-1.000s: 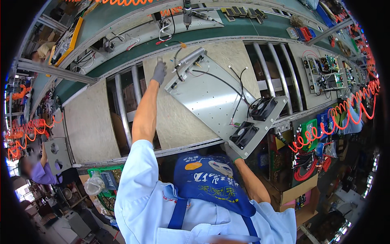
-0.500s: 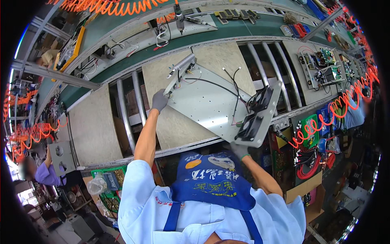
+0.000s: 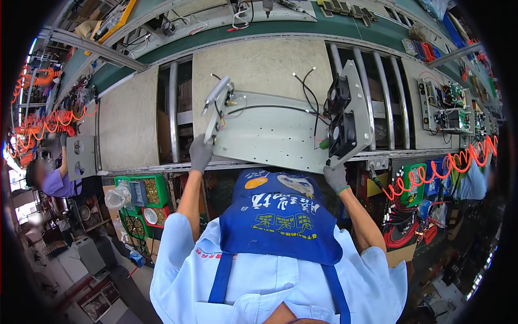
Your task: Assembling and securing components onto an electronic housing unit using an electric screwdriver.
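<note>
A grey sheet-metal chassis [image 3: 270,132] with small holes lies on a pale board, its long edge toward me. Two black fans [image 3: 341,135] are fixed to its upright right-hand panel. On the left end stands another upright plate with a silver ribbed part [image 3: 216,95]. Black cables [image 3: 270,109] run across the chassis, some ends loose. My left hand [image 3: 200,154], in a grey glove, is closed on the near left corner. At the near right corner, below the fans, my gloved right hand [image 3: 336,178] is closed on the edge; its fingertips are partly hidden.
Metal rollers [image 3: 382,102] flank the pale board [image 3: 259,59]. Circuit boards [image 3: 448,102] sit on a chassis farther right. Green bins [image 3: 148,191] of small parts stand at left, near a co-worker in purple [image 3: 56,181]. An orange coiled hose [image 3: 437,171] hangs at right.
The chassis has turned anticlockwise, its right end swinging away from me, so its long edge lies nearly level. Both hands have moved with its corners. The whole view has shifted too.
</note>
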Demonstrator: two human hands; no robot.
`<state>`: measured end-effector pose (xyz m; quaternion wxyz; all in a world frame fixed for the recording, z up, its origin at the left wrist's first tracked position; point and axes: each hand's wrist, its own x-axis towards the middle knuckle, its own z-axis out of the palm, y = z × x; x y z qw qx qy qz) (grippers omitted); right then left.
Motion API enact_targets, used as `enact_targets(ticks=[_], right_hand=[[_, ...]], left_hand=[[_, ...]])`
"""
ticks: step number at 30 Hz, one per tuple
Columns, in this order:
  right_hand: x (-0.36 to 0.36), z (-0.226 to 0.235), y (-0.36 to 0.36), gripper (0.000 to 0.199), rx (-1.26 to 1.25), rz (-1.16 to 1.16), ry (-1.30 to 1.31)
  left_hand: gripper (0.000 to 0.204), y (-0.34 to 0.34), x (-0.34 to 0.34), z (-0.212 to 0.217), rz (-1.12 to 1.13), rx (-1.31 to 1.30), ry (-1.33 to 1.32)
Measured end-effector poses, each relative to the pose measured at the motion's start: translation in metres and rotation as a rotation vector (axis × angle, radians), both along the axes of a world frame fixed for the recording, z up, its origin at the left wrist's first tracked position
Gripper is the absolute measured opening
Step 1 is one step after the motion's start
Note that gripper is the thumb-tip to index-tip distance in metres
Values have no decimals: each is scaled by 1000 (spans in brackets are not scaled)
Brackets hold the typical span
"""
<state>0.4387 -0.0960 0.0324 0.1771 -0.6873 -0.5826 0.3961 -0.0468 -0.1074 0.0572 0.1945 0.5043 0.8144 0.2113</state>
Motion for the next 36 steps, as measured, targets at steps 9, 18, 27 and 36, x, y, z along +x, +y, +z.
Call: enact_targets(ticks=[9, 18, 27, 36], right_hand=[[10, -135, -7, 33, 26, 340, -510], [-40, -85, -28, 46, -306, -27, -268], [-198, -44, 36, 41, -70, 429, -139], [-322, -55, 85, 55, 35, 951, -154]], left_hand=[[27, -65, 23, -79, 303, 16, -97], [27, -87, 18, -71, 215, -54, -268], [26, -44, 31, 19, -348, -603, 30], [29, 17, 61, -29, -257, -338, 16]])
